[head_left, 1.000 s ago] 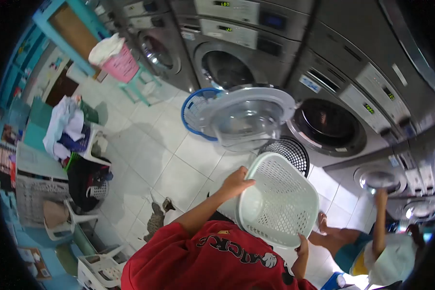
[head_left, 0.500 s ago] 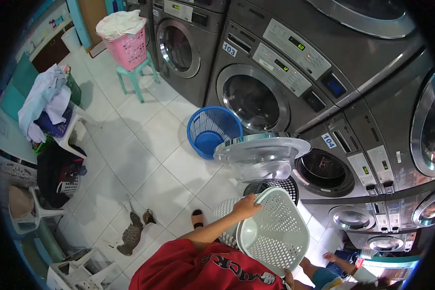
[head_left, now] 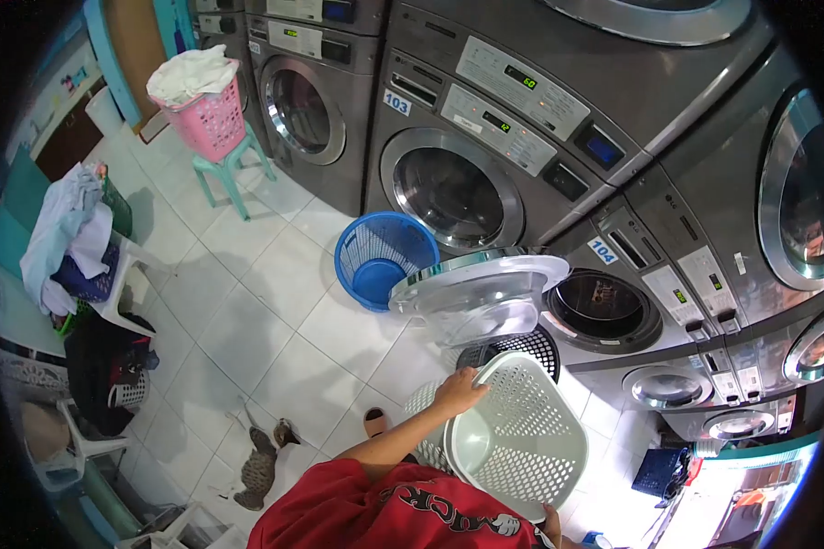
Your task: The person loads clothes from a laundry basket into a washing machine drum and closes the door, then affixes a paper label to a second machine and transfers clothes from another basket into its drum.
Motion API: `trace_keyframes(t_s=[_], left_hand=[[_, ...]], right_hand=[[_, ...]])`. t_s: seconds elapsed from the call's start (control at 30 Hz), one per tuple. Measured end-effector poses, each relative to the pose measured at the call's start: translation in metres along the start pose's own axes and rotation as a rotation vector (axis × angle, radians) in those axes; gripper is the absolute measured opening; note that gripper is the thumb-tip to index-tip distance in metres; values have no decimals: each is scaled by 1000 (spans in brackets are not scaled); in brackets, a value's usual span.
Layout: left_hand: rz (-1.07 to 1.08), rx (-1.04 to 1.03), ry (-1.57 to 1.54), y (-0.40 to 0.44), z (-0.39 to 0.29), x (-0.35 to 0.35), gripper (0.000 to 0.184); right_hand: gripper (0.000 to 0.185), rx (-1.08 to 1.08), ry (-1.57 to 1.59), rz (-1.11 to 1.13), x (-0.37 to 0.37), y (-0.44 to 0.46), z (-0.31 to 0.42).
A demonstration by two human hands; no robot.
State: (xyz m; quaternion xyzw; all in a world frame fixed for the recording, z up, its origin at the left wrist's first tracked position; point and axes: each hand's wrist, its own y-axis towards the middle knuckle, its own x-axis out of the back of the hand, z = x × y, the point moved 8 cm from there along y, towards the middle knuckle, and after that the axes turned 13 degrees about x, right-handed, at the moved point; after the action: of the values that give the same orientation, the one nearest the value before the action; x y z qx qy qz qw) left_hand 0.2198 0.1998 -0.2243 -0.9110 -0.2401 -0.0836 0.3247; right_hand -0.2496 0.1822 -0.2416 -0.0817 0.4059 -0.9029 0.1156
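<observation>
Pale basket (head_left: 522, 448): smooth plastic | red shirt (head_left: 357, 512): matt cloth | brown panel (head_left: 126, 55): probably wood

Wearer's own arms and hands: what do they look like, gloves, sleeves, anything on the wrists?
Left hand: bare, no glove or watch visible. Loose red short sleeve on that arm, part of a red shirt with black-and-white lettering. Right hand: ungloved, mostly hidden; its wrist can't be made out.

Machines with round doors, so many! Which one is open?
The one labelled 104, near the held white basket: its round door sticks out into the room. The other machines in view look shut.
</observation>
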Motion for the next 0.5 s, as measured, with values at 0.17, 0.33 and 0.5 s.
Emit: trace_keyframes(t_s=[0.17, 0.33, 0.5], left_hand=[[19, 24, 19, -1, -1, -6, 49], [50, 54, 26, -5, -7, -10, 50], [69, 43, 30, 2, 1, -24, 49]], right_hand=[[24, 175, 24, 150, -60, -65, 40], [23, 194, -73, 249, -114, -114, 79], [34, 168, 102, 110, -79, -82, 48]])
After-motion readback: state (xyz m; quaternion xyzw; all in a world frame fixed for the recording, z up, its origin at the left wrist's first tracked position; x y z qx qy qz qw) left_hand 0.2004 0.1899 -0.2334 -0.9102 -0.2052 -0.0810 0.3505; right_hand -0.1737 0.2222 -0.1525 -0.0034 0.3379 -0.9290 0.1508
